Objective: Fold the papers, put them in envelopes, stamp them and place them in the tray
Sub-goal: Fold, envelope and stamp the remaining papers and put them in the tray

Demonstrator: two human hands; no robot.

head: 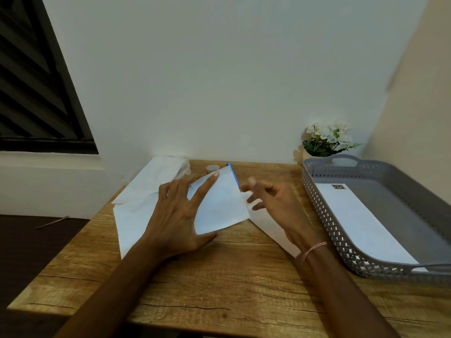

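A folded white paper point(220, 203) is lifted at mid-table. My left hand point(178, 215) holds it, thumb under its lower edge and index finger stretched across its top. My right hand point(273, 203) hovers at the paper's right edge with fingers loosely curled; whether it touches the paper is unclear. A white envelope point(266, 225) lies under my right hand and wrist. Another white sheet point(131, 220) lies flat beneath my left hand. The grey perforated tray point(314, 191) at the right holds one stamped white envelope point(358, 215).
A stack of white envelopes or papers point(156, 179) lies at the back left of the wooden table point(219, 276). A small round stamp container point(211, 169) and a blue pen-like object point(231, 170) sit behind the paper. A white flower pot point(327, 140) stands behind the tray.
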